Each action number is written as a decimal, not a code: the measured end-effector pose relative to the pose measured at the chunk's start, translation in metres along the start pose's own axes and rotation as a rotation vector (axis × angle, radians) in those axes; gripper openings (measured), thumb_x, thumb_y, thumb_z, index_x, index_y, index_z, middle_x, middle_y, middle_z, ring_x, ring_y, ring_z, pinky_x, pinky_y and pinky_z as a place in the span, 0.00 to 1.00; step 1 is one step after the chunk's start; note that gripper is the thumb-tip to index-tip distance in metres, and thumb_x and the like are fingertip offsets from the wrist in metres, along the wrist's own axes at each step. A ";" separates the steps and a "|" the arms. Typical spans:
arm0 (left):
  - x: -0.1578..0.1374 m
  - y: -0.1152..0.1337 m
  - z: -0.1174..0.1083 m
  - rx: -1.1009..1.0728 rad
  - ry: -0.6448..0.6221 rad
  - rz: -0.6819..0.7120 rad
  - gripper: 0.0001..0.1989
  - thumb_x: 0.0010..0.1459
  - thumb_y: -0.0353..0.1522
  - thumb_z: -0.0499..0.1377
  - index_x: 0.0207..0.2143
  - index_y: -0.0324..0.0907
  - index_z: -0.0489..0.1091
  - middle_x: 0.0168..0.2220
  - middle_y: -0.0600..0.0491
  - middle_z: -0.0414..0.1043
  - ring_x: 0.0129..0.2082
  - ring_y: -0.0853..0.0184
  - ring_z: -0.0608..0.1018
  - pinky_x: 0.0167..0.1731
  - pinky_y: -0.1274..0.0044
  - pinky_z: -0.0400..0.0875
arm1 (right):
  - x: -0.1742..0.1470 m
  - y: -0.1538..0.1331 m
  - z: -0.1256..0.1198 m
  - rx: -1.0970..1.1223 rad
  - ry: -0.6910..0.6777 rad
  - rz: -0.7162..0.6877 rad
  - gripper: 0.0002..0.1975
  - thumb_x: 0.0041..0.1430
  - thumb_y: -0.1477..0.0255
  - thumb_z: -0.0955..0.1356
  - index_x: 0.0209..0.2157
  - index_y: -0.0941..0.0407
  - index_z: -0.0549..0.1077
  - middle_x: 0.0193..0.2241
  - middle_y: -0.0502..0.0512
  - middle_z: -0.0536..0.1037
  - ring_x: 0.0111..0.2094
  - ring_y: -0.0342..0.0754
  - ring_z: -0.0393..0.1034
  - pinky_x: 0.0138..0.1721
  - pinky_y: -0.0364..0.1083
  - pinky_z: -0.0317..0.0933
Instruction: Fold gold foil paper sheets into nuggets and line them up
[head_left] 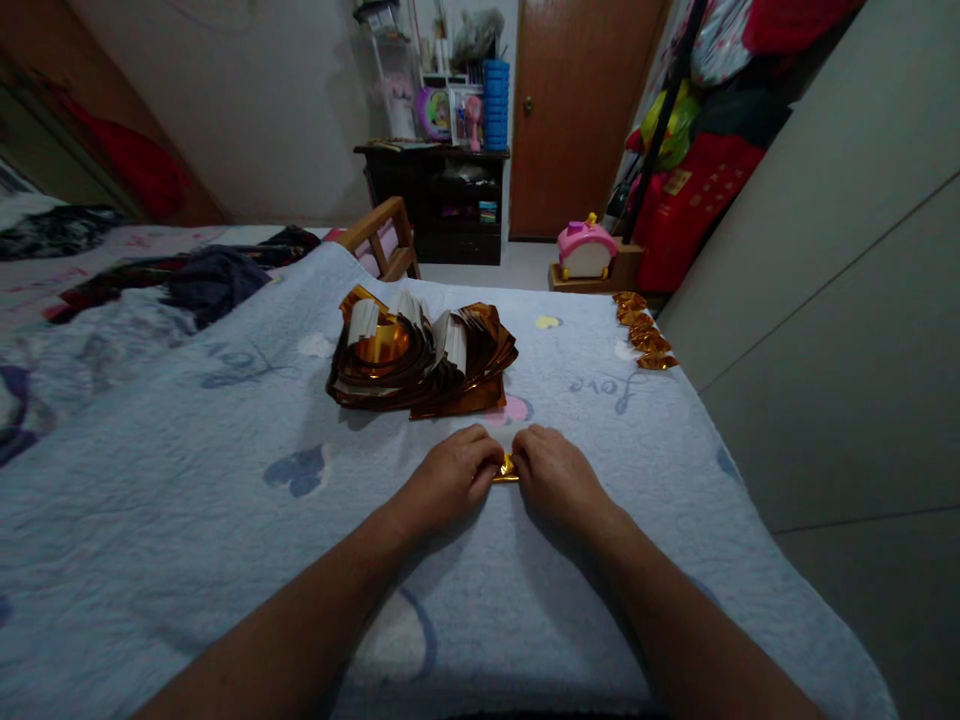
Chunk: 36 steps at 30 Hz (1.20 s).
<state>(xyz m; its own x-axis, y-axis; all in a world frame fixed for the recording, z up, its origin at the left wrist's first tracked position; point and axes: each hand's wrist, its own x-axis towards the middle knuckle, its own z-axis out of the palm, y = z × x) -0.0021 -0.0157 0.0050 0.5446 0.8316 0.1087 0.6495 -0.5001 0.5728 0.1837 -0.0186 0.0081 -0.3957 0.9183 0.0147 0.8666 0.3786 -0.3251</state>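
Forearms lead to left hand and right hand, both pinching a gold strip nearer than the foil stack. Even, gentle finger pressure should keep the strip's edges straight.

The foil strip reads on my remote feed as bright, glossy and metallic. I see the bundled sheets as shiny foil on one face, matt white paper on the other. The crinkled foil pieces gleam. The printed blanket looks like matt, slightly rough cloth; the door, smooth wood.
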 end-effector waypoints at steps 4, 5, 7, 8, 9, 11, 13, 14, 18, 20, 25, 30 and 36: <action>-0.001 -0.002 0.000 0.075 -0.036 -0.022 0.02 0.64 0.29 0.57 0.38 0.41 0.70 0.39 0.50 0.70 0.43 0.60 0.71 0.45 0.69 0.66 | -0.003 -0.009 -0.003 -0.070 0.017 0.003 0.07 0.67 0.71 0.63 0.38 0.57 0.73 0.37 0.59 0.76 0.39 0.53 0.67 0.39 0.49 0.54; -0.001 -0.003 -0.001 0.086 -0.050 -0.035 0.02 0.64 0.30 0.57 0.38 0.41 0.70 0.40 0.50 0.70 0.43 0.60 0.71 0.46 0.69 0.65 | -0.003 -0.011 -0.004 -0.080 0.025 0.004 0.08 0.67 0.70 0.64 0.38 0.57 0.72 0.37 0.59 0.76 0.39 0.53 0.67 0.39 0.49 0.54; -0.001 -0.004 -0.003 0.086 -0.083 -0.056 0.02 0.64 0.31 0.58 0.39 0.42 0.69 0.42 0.50 0.70 0.45 0.59 0.71 0.47 0.68 0.65 | -0.005 -0.015 -0.004 -0.096 0.038 0.008 0.10 0.67 0.65 0.65 0.37 0.57 0.72 0.38 0.60 0.76 0.39 0.54 0.67 0.39 0.50 0.54; -0.001 -0.004 -0.005 0.076 -0.102 -0.061 0.03 0.64 0.31 0.58 0.40 0.42 0.69 0.42 0.50 0.70 0.45 0.60 0.71 0.47 0.68 0.64 | -0.005 -0.016 -0.004 -0.102 0.046 0.009 0.12 0.67 0.62 0.65 0.37 0.57 0.72 0.38 0.60 0.76 0.39 0.55 0.67 0.38 0.50 0.54; -0.001 -0.005 -0.008 0.061 -0.112 -0.066 0.03 0.64 0.31 0.58 0.40 0.43 0.69 0.43 0.50 0.70 0.46 0.60 0.70 0.47 0.68 0.64 | -0.006 -0.017 -0.003 -0.106 0.053 0.010 0.14 0.66 0.60 0.65 0.37 0.57 0.72 0.38 0.60 0.76 0.39 0.55 0.67 0.38 0.50 0.55; -0.002 -0.008 -0.012 0.024 -0.152 -0.067 0.03 0.64 0.32 0.58 0.41 0.43 0.68 0.44 0.50 0.70 0.46 0.60 0.70 0.48 0.69 0.64 | -0.007 -0.018 -0.001 -0.114 0.070 0.014 0.16 0.66 0.57 0.65 0.37 0.57 0.71 0.38 0.61 0.75 0.39 0.56 0.67 0.38 0.51 0.55; -0.003 -0.011 -0.015 -0.004 -0.165 -0.056 0.03 0.65 0.32 0.57 0.41 0.44 0.68 0.45 0.51 0.70 0.47 0.61 0.69 0.48 0.70 0.63 | -0.007 -0.019 0.002 -0.124 0.086 0.024 0.17 0.65 0.56 0.66 0.38 0.57 0.71 0.38 0.61 0.75 0.40 0.56 0.66 0.38 0.51 0.55; -0.003 -0.012 -0.016 -0.012 -0.170 -0.049 0.03 0.65 0.33 0.57 0.41 0.44 0.68 0.45 0.52 0.70 0.47 0.61 0.69 0.49 0.70 0.63 | -0.007 -0.020 0.003 -0.129 0.094 0.031 0.17 0.64 0.56 0.66 0.38 0.57 0.71 0.39 0.61 0.75 0.40 0.56 0.66 0.39 0.51 0.55; -0.003 -0.013 -0.020 -0.032 -0.200 -0.039 0.04 0.65 0.33 0.57 0.43 0.45 0.68 0.46 0.52 0.69 0.48 0.62 0.68 0.50 0.71 0.62 | -0.007 -0.021 0.005 -0.132 0.103 0.067 0.15 0.63 0.57 0.67 0.38 0.56 0.70 0.39 0.61 0.75 0.41 0.57 0.67 0.39 0.52 0.55; -0.003 -0.013 -0.021 -0.042 -0.212 -0.041 0.05 0.65 0.32 0.57 0.43 0.44 0.68 0.46 0.52 0.70 0.48 0.62 0.69 0.50 0.71 0.62 | -0.006 -0.021 0.003 -0.123 0.092 0.073 0.14 0.63 0.58 0.67 0.38 0.56 0.70 0.39 0.61 0.75 0.41 0.57 0.67 0.39 0.51 0.56; -0.002 -0.014 -0.022 -0.060 -0.211 -0.031 0.05 0.65 0.34 0.57 0.43 0.45 0.69 0.45 0.53 0.70 0.48 0.63 0.69 0.51 0.71 0.61 | -0.007 -0.011 -0.005 -0.127 0.053 0.086 0.18 0.62 0.56 0.68 0.41 0.57 0.70 0.39 0.61 0.75 0.40 0.57 0.69 0.37 0.51 0.57; -0.003 -0.017 -0.022 -0.060 -0.214 -0.022 0.06 0.66 0.34 0.56 0.44 0.47 0.70 0.45 0.54 0.70 0.48 0.63 0.69 0.50 0.72 0.62 | -0.008 0.005 -0.010 -0.115 0.040 0.099 0.20 0.58 0.56 0.71 0.42 0.56 0.68 0.39 0.61 0.74 0.40 0.58 0.70 0.37 0.51 0.58; -0.002 -0.016 -0.024 -0.057 -0.224 -0.026 0.07 0.65 0.33 0.56 0.44 0.47 0.70 0.45 0.53 0.69 0.48 0.62 0.68 0.51 0.71 0.62 | -0.010 0.023 -0.011 -0.054 0.043 0.098 0.19 0.54 0.62 0.74 0.43 0.54 0.67 0.40 0.59 0.74 0.41 0.57 0.70 0.37 0.50 0.60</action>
<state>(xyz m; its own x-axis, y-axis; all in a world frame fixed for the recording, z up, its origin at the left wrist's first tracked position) -0.0262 -0.0039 0.0148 0.6363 0.7666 -0.0862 0.6372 -0.4594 0.6189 0.2108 -0.0174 0.0110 -0.2958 0.9549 0.0263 0.9159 0.2913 -0.2760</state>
